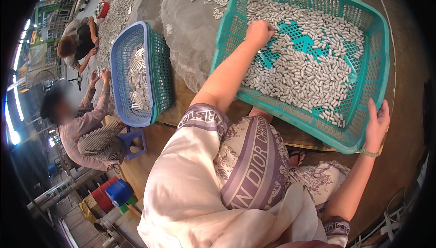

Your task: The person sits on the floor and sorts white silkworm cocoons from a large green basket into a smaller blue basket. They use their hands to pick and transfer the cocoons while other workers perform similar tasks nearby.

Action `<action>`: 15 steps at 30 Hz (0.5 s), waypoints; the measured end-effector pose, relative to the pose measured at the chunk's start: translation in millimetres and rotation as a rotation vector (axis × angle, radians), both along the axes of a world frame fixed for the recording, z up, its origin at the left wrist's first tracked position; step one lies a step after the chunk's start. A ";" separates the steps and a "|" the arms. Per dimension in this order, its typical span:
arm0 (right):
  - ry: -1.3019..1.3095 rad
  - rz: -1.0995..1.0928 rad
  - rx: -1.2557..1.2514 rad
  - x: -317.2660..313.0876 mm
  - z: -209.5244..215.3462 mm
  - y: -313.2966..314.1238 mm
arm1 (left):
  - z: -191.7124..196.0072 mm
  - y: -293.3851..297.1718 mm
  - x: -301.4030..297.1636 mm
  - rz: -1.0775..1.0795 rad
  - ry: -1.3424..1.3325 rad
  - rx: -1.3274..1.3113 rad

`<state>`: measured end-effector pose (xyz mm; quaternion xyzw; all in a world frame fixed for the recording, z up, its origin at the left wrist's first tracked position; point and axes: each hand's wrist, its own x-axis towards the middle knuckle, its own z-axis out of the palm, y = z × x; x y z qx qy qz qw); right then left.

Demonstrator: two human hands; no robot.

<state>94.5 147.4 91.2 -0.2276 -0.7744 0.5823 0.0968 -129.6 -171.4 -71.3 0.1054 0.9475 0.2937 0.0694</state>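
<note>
At twelve o'clock, the left hand (259,32) is closed in a fist on grey pellets (309,80) inside the green basket (359,107); the right hand (377,125) clasps its rim at four o'clock. Steadying that rim probably prevents spills.

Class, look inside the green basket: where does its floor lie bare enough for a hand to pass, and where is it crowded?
Bare mesh shows in the green basket just right of the left hand, ringed by small grey cylinders. The near side, toward the right hand gripping the corner rim, is packed. The blue basket alongside is partly filled.

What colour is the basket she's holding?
The basket is teal green plastic mesh, clearest in the head view.
</note>
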 end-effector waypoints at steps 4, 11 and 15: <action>0.004 0.017 0.003 -0.1 -1.7 1.1 | -4.8 -5.7 0.6 -0.055 0.098 0.215; -0.003 0.015 0.011 0.1 0.3 0.7 | 3.5 -7.6 26.1 -0.111 0.031 0.254; -0.004 0.013 0.001 0.3 0.4 -0.3 | 5.7 -1.4 28.7 -0.136 0.094 0.143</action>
